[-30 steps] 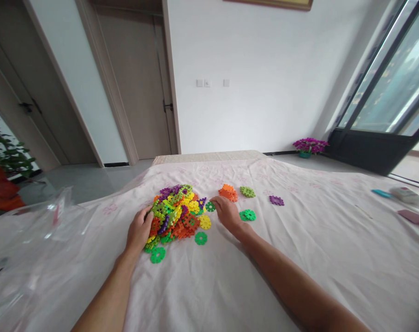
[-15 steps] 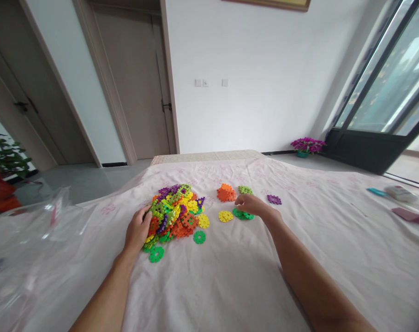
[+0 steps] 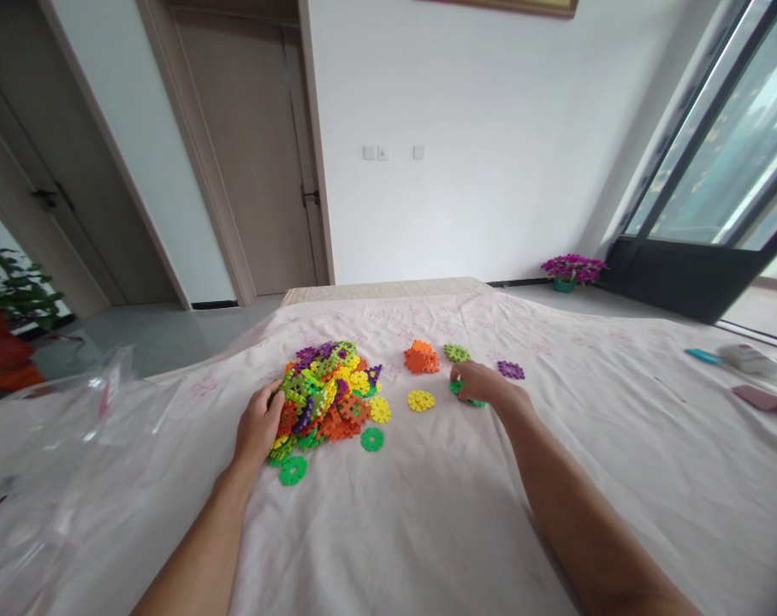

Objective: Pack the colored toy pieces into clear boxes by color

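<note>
A heap of interlocking plastic discs (image 3: 328, 393) in green, yellow, orange and purple lies left of centre on the cloth. Against its left edge rests my left hand (image 3: 260, 419), fingers loosely apart with no piece gripped. My right hand (image 3: 482, 383) is over the green notched discs (image 3: 475, 401), its fingers closed at their edge and partly covering them. Left of that hand are a stack of orange discs (image 3: 422, 358) and some yellow discs (image 3: 420, 400). Light green discs (image 3: 456, 352) lie just beyond it, and a purple disc (image 3: 510, 370) to its right.
Loose green discs (image 3: 293, 470) lie in front of the heap. A clear plastic bag (image 3: 61, 453) spreads over the left side of the pale cloth (image 3: 388, 530). At the far right sit a white packet (image 3: 748, 359), a blue item (image 3: 702, 356) and a pink cloth (image 3: 766, 399).
My right hand has shifted a little to the right, and the green discs under it have moved the same way. My left hand stays at the heap.
</note>
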